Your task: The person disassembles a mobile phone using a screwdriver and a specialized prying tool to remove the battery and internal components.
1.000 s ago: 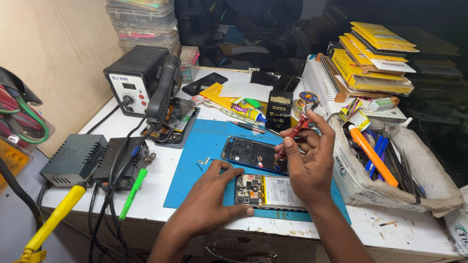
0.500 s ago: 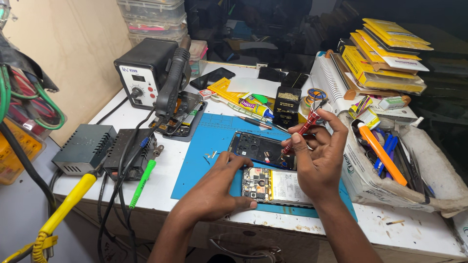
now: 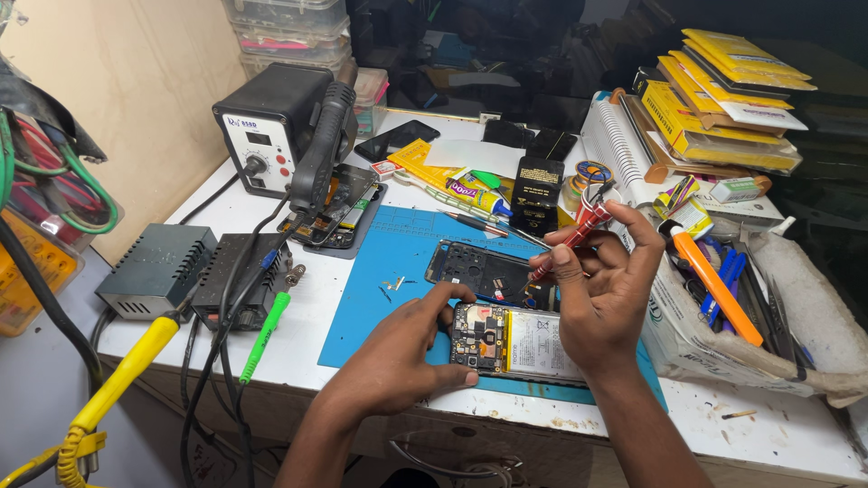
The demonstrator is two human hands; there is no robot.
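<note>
Head view has both of my hands low and central over the blue mat (image 3: 398, 271). My left hand (image 3: 407, 348) lies palm down with fingers curled, pressing the near-left end of the opened phone (image 3: 517, 341); thumb along its near edge, fingertips on its far edge, so it steadies the phone more than it grips it. My right hand (image 3: 604, 298) is closed around a red-handled screwdriver (image 3: 579, 226), pinched between thumb and forefinger, handle tilted up and away to the right, tip pointing down and left toward the phone's far edge. I cannot tell whether the tip touches anything. The phone lies flat, its long axis running left to right along the near edge of the mat, exposed circuit board at the left end under my left fingers, pale battery at the right, directly beneath my right hand. So the right hand is nearer the battery end, the left nearer the board. Just beyond the phone lies a dark back frame (image 3: 479, 267), roughly parallel to it. Farther left on the tabletop (image 3: 271, 352) stands a black hot-air station (image 3: 271, 136) with another opened phone (image 3: 339, 212) beside it; a tray of tools (image 3: 750, 334) sits at the right.
</note>
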